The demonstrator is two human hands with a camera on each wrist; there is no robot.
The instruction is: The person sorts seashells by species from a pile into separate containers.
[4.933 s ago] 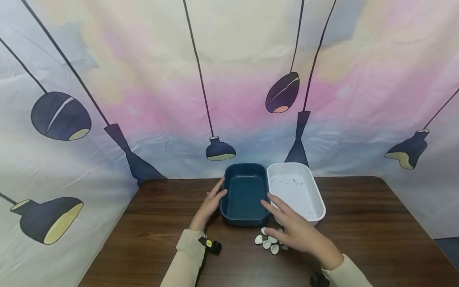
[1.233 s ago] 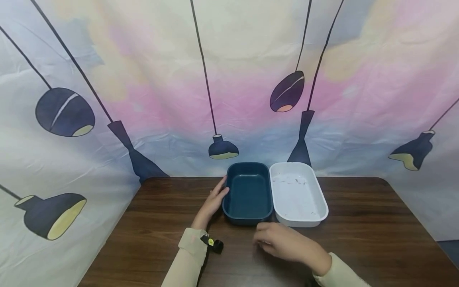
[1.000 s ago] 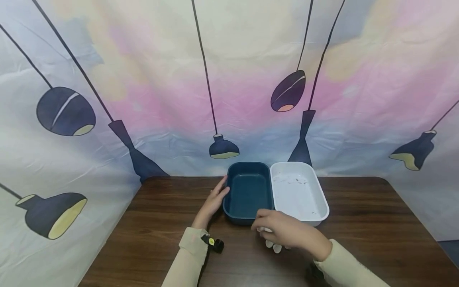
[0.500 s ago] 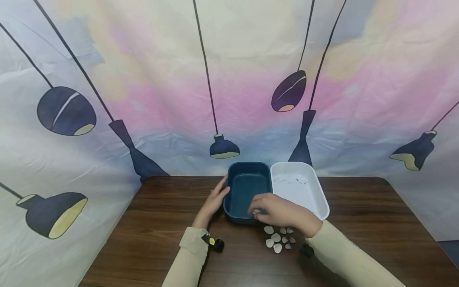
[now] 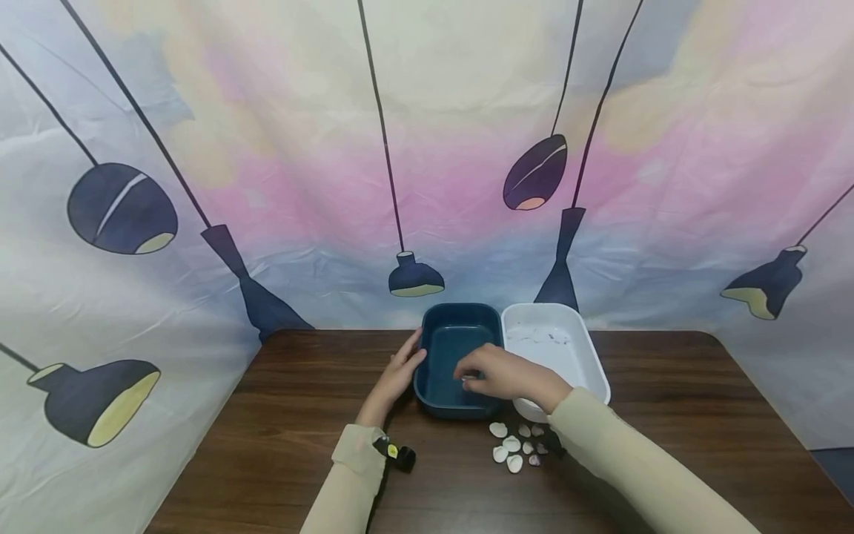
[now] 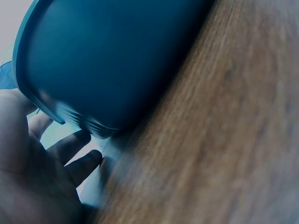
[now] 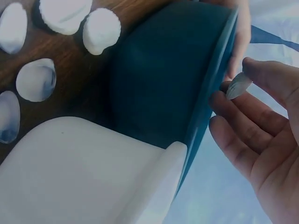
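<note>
— Over the dark teal rectangular plastic tub [image 5: 460, 360], what does the right hand [image 5: 510, 374] hold?
— One small white seashell [image 7: 239, 85], pinched between thumb and fingers [image 7: 236, 112].
— And the left hand [image 5: 395, 377]?
— Fingers straight, resting against that tub's side. One white rectangular plastic tub [image 5: 567, 348] sits touching it; about seven loose white seashells [image 5: 517, 447] lie on the dark wooden worktop [image 5: 667, 415].

smooth matt plastic blue tub [image 5: 460, 360] and white tub [image 5: 567, 348], grained dark wood table [image 5: 667, 415], creased cloth backdrop [image 5: 267, 148]
</note>
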